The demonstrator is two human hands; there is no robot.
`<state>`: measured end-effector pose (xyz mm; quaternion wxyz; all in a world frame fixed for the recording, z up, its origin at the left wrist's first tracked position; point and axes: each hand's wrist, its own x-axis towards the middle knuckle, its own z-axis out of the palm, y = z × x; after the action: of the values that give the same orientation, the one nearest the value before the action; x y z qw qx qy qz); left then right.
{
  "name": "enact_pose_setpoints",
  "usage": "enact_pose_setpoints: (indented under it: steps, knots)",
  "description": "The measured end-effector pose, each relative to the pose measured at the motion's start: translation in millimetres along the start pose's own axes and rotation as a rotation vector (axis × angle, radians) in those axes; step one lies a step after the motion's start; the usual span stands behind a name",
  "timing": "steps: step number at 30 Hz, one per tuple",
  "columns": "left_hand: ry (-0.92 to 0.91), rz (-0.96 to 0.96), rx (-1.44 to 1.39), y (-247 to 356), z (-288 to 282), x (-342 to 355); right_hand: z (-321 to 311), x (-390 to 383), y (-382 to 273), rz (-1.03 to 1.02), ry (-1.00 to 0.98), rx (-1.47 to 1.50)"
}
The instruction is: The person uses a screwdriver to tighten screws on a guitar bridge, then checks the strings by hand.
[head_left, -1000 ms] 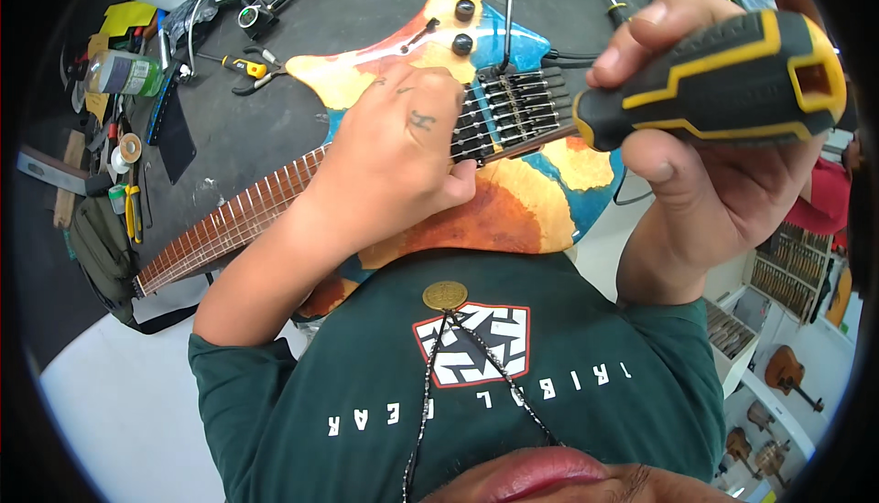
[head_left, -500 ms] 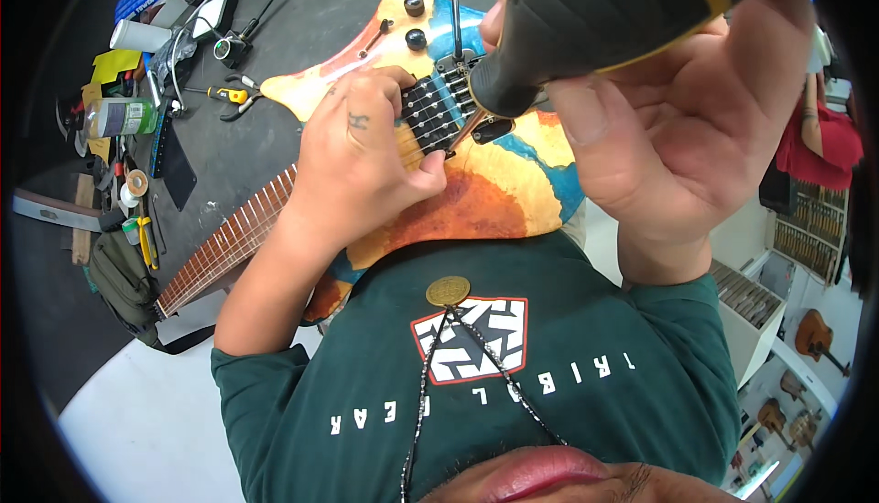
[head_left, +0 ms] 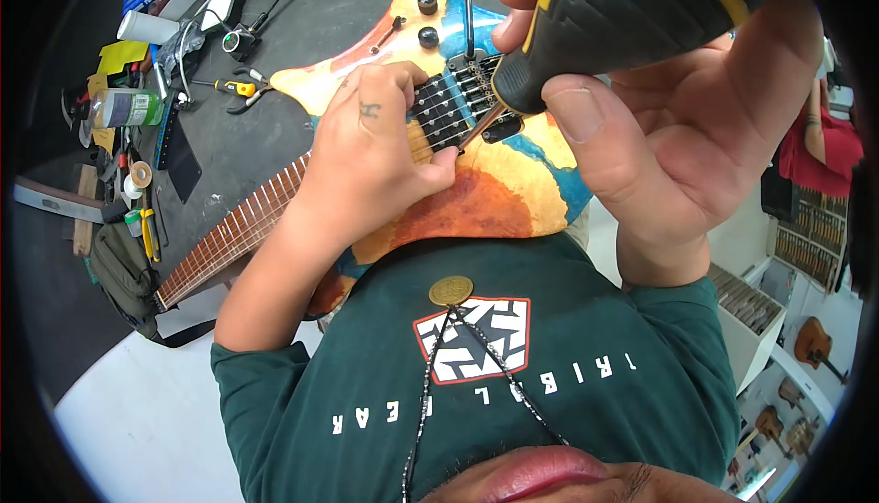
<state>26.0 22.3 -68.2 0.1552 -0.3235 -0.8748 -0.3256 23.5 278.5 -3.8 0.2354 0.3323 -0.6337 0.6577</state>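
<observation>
A multicoloured electric guitar (head_left: 476, 201) in orange, cream and blue lies across the bench, its fretboard (head_left: 238, 237) pointing lower left. My right hand (head_left: 678, 137) grips a large black-and-yellow screwdriver (head_left: 623, 9), its shaft slanting down to the lower edge of the black metal bridge and pickup area (head_left: 444, 109). My left hand (head_left: 366, 146) rests over the strings beside the pickup, fingers curled and thumb near the screwdriver's tip; what the fingertips grip is hidden. Two black knobs (head_left: 428, 18) sit on the body's upper part.
The dark bench (head_left: 311, 27) holds yellow-handled pliers (head_left: 240, 88), a plastic bottle (head_left: 119, 108), cables, tape, tools and a green pouch (head_left: 124, 279) at the left. Another person in red (head_left: 829, 155) is at the far right, above storage racks (head_left: 806, 228) and hanging guitars (head_left: 815, 343).
My right hand has swung the screwdriver's handle up and its tip down to the lower bridge edge near my left thumb. My left hand and the guitar have shifted leftward in the picture.
</observation>
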Motion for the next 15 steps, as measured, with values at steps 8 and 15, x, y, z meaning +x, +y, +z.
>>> enact_pose_setpoints:
  steps: [8, 15]
  knots:
    - [-0.005, 0.054, 0.038, -1.0, 0.1, 1.7, -1.5, 0.3, -0.9, -0.003, 0.014, -0.008]
    - [0.01, 0.038, 0.039, -0.3, 4.0, -1.8, -3.6, 0.4, 1.4, -0.009, 0.014, -0.003]
